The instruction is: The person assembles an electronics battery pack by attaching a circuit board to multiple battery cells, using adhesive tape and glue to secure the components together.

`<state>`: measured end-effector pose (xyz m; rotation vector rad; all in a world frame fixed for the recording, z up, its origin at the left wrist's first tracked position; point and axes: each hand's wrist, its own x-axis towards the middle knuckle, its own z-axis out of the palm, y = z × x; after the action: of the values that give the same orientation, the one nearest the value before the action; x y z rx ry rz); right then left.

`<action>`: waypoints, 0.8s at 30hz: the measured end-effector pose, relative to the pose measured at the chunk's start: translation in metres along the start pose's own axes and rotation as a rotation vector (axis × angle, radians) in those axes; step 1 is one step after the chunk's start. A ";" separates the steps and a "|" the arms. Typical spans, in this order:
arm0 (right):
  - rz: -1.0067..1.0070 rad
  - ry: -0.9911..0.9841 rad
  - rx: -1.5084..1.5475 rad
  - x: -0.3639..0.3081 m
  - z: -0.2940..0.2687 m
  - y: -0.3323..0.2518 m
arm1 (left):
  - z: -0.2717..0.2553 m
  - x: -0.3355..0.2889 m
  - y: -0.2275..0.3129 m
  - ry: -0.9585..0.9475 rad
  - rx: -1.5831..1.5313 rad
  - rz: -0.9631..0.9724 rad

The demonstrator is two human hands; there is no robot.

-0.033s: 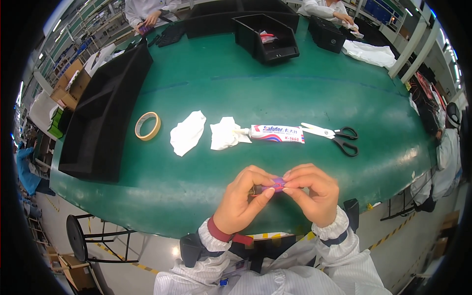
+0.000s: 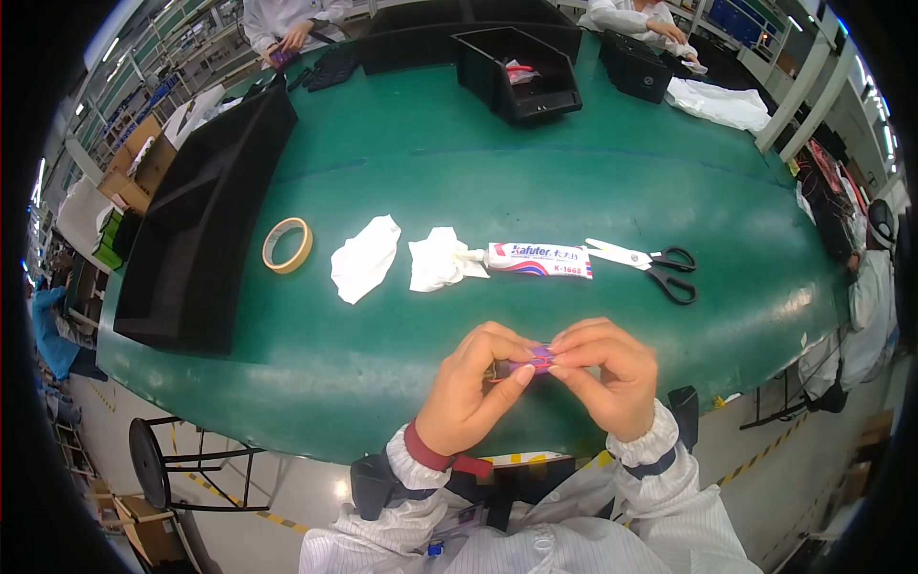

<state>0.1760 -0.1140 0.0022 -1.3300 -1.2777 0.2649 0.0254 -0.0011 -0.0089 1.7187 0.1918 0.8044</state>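
Near the front edge of the green table, my left hand (image 2: 475,386) and my right hand (image 2: 610,375) pinch a small purple part with red wires (image 2: 540,361) between thumbs and fingertips. Its left end, by my left fingers, looks dark; the fingers hide much of it, so its exact kind cannot be made out. Beyond my hands lies a white glue tube (image 2: 540,260), its nozzle resting on a crumpled white tissue (image 2: 438,260). Scissors (image 2: 660,266) with black handles lie at the tube's right end, blades toward it.
Another white tissue (image 2: 366,259) and a roll of tan tape (image 2: 287,246) lie farther left. A black divided tray (image 2: 182,277) lines the left side. At the back stand a black bin (image 2: 521,100) and a black box (image 2: 635,69). Two people work across the table.
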 end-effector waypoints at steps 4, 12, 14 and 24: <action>0.006 -0.073 0.025 0.005 -0.001 -0.004 | -0.001 -0.001 -0.003 -0.005 0.025 0.027; -0.022 -0.144 -0.004 0.011 -0.001 -0.002 | -0.002 -0.002 -0.007 0.020 0.042 0.052; -0.062 -0.121 0.003 0.010 0.001 -0.001 | -0.001 -0.001 -0.005 0.029 0.056 0.053; 0.006 -0.115 -0.153 -0.009 -0.019 -0.017 | 0.001 0.002 -0.017 0.026 0.030 0.084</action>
<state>0.1791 -0.1369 0.0159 -1.4658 -1.4141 0.2549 0.0322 0.0044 -0.0235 1.7551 0.1503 0.8900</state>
